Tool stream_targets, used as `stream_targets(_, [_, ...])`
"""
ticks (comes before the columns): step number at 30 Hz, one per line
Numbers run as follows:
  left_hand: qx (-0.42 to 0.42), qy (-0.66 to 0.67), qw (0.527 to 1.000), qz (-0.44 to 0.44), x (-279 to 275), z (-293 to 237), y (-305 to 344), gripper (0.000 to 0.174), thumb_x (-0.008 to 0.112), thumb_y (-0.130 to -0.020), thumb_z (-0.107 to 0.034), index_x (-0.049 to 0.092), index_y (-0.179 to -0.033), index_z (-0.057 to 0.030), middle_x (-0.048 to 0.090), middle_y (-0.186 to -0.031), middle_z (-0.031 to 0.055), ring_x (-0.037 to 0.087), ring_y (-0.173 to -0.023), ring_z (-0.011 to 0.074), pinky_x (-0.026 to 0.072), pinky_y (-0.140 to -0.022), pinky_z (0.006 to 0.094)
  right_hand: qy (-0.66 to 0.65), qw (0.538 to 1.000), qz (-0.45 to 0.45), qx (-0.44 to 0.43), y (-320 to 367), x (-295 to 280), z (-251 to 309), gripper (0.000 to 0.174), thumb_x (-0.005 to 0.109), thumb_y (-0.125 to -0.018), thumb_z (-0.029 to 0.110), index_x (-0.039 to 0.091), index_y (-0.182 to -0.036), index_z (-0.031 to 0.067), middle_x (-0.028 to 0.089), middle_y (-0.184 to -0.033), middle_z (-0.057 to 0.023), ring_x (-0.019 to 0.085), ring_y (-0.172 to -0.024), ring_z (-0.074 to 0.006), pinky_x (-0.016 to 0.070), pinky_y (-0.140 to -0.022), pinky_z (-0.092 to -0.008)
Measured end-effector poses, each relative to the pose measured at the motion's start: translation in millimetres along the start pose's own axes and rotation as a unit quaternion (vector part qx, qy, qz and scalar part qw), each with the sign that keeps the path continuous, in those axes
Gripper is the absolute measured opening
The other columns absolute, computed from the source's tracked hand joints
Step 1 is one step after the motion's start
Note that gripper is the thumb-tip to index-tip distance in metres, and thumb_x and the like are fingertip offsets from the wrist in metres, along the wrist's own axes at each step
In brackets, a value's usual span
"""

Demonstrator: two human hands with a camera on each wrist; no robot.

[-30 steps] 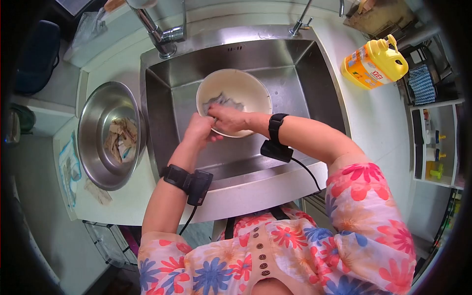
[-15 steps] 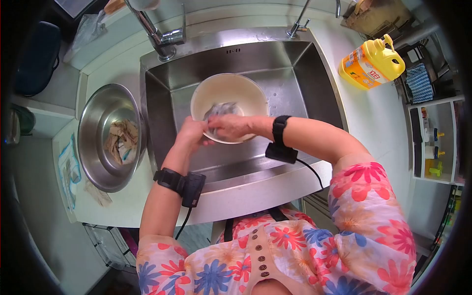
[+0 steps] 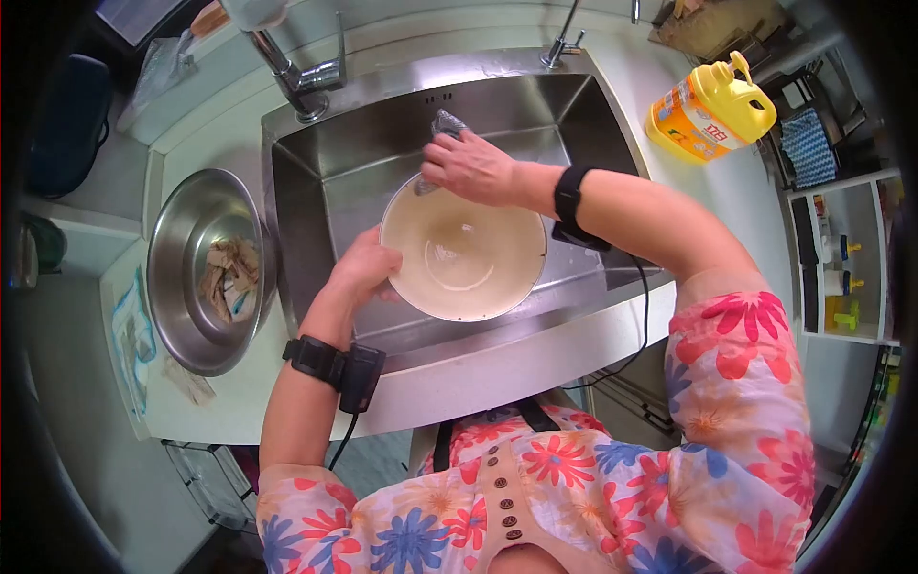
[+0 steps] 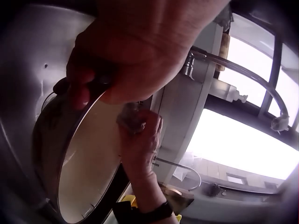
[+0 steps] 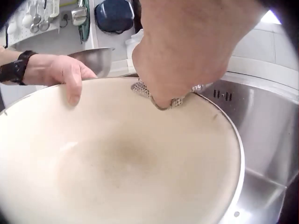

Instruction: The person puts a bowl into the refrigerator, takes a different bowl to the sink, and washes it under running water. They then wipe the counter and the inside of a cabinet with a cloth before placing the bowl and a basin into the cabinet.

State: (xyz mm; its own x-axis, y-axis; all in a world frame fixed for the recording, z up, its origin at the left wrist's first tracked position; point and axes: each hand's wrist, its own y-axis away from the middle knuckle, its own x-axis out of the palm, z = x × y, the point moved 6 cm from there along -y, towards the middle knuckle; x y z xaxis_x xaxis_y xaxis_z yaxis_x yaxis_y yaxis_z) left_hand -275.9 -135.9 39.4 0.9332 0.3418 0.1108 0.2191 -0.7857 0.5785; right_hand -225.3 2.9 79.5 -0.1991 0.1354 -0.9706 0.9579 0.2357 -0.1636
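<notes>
A cream enamel basin [image 3: 469, 258] with a thin dark rim is tilted over the sink, its inside facing up toward the head camera. My left hand [image 3: 365, 265] grips the rim at the left, thumb over the inner wall in the right wrist view. At the far rim, my right hand [image 3: 470, 168] holds a grey mesh scrubbing cloth [image 3: 447, 124] against the edge. In the right wrist view the cloth [image 5: 141, 88] shows a netted weave, folded over the rim under my fingers. A faint brownish stain marks the basin's bottom.
The steel sink [image 3: 359, 196] surrounds the basin, with a tap [image 3: 304, 84] behind it. To the left, a steel bowl [image 3: 172, 277] holds crumpled beige cloths [image 3: 229, 273]. A yellow detergent bottle [image 3: 708, 110] stands on the right counter.
The basin has been lifted and tilted toward me. My right hand has moved from inside the basin to its far rim with the cloth; my left hand still holds the left rim.
</notes>
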Motion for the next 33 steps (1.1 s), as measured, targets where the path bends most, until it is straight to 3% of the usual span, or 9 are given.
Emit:
stream_targets(8, [0.084,-0.009,0.988,-0.133,-32.2,-41.0,3.7,0.049,0.037,-0.065,0.006,0.046,-0.112,-0.0038,0.057,-0.07,0.0103,0.051,-0.039,0.0159,0.0337,-0.027,0.0252,-0.267,0.895,0.057,0.353,20.7,20.2,-74.8,0.032,0.06,-0.071,0.018,0.052,-0.097,0.0004,0.06,-0.086,-0.021,0.058,-0.083,-0.0362,0.0461,-0.073,-0.0414])
stream_targets(17, [0.083,-0.012,0.946,-0.315,-54.0,-9.4,-6.9,0.05,0.04,-0.072,0.002,0.041,-0.121,-0.0077,0.059,-0.092,0.017,0.059,-0.053,0.0235,0.0428,-0.036,0.0285,-0.664,0.411,-0.05,0.623,61.3,91.9,33.4,0.032,0.052,-0.074,0.01,0.055,-0.099,-0.0103,0.059,-0.094,-0.0201,0.059,-0.086,-0.0268,0.0469,-0.07,-0.0352])
stream_targets(19, [0.091,-0.033,0.939,-0.33,-55.9,-1.6,-7.4,0.049,0.044,-0.074,0.0,0.041,-0.122,-0.0082,0.057,-0.097,0.0186,0.062,-0.063,0.0261,0.0498,-0.045,0.0321,-0.623,0.485,-0.02,0.614,62.4,102.4,17.5,0.032,0.052,-0.073,0.009,0.055,-0.099,-0.0107,0.059,-0.093,-0.0195,0.059,-0.085,-0.0271,0.0469,-0.068,-0.0353])
stream_targets(21, [0.371,-0.385,0.698,-0.477,-40.5,-39.0,23.9,0.047,0.057,-0.074,-0.013,0.044,-0.12,-0.0105,0.053,-0.105,0.0203,0.06,-0.083,0.0318,0.044,-0.081,0.0467,-0.557,0.55,0.043,0.621,59.7,95.3,-1.3,0.033,0.053,-0.071,0.007,0.054,-0.098,-0.0124,0.059,-0.091,-0.0181,0.06,-0.08,-0.0273,0.047,-0.064,-0.0361])
stream_targets(22, [0.372,-0.385,0.695,-0.48,-39.3,-35.5,29.3,0.047,0.057,-0.074,-0.013,0.044,-0.12,-0.0105,0.053,-0.105,0.0203,0.06,-0.083,0.0318,0.044,-0.081,0.0467,-0.557,0.554,0.042,0.617,60.2,89.5,-8.1,0.033,0.053,-0.071,0.007,0.054,-0.098,-0.0124,0.059,-0.091,-0.0181,0.06,-0.08,-0.0273,0.047,-0.064,-0.0361])
stream_targets(24, [0.419,-0.606,0.611,-0.292,5.7,-43.0,41.7,0.039,0.061,-0.074,-0.027,0.054,-0.109,-0.0117,0.058,-0.095,0.0155,0.057,-0.089,0.0312,0.023,-0.098,0.0519,-0.585,0.569,0.075,0.573,54.0,66.8,-11.5,0.033,0.052,-0.071,0.006,0.053,-0.097,-0.014,0.059,-0.089,-0.0179,0.059,-0.077,-0.0255,0.0468,-0.063,-0.0366])
stream_targets(27, [0.219,-0.673,0.701,-0.086,9.6,-24.4,35.3,0.023,0.064,-0.073,-0.026,0.063,-0.091,-0.0125,0.062,-0.083,0.0052,0.055,-0.092,0.023,0.021,-0.098,0.0527,-0.554,0.62,0.137,0.539,42.9,47.6,-19.1,0.031,0.055,-0.07,0.01,0.056,-0.09,-0.0146,0.06,-0.084,-0.0169,0.059,-0.074,-0.0236,0.0462,-0.062,-0.036])
stream_targets(31, [0.302,-0.597,0.732,-0.128,0.2,-21.2,45.8,0.012,0.06,-0.077,-0.023,0.065,-0.082,-0.0129,0.062,-0.076,0.0035,0.057,-0.078,0.0244,0.034,-0.091,0.0431,-0.453,0.744,0.162,0.463,8.8,22.7,-41.0,0.03,0.057,-0.072,0.017,0.058,-0.086,-0.0098,0.06,-0.083,-0.0221,0.06,-0.075,-0.0287,0.0469,-0.063,-0.0376])
stream_targets(33, [0.294,-0.366,0.869,-0.153,-20.6,-23.2,47.4,0.017,0.057,-0.081,-0.024,0.064,-0.082,-0.0082,0.062,-0.072,0.0028,0.057,-0.065,0.0191,0.0431,-0.074,0.0314,-0.347,0.86,0.087,0.364,-27.3,-9.5,-59.2,0.027,0.054,-0.074,0.017,0.058,-0.091,-0.0024,0.059,-0.083,-0.0233,0.058,-0.077,-0.0345,0.0464,-0.068,-0.0405])
